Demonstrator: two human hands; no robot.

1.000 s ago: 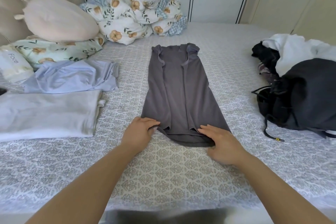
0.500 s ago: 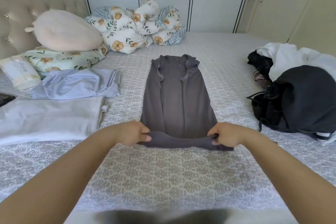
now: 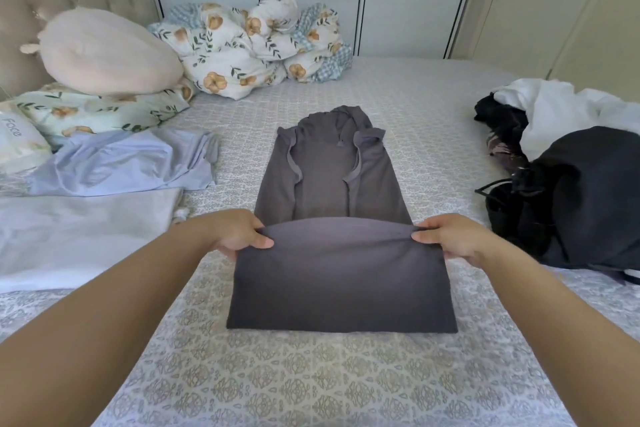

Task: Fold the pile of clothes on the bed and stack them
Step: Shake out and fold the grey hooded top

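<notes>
Grey garment (image 3: 341, 184) mid-fold on the patterned bed (image 3: 311, 385), its near end gripped at both corners.

Left hand (image 3: 239, 236) and right hand (image 3: 450, 239) each pinch a corner of the lifted hem, thumbs on top and fingers curled under, with the doubled cloth hanging from them to the sheet, while the far half lies flat toward the floral quilt (image 3: 249, 45). Pale blue folded pieces (image 3: 114, 163) lie to the left beside a grey-white one (image 3: 79, 232); a heap of black and white clothes (image 3: 571, 184) sits to the right.
</notes>
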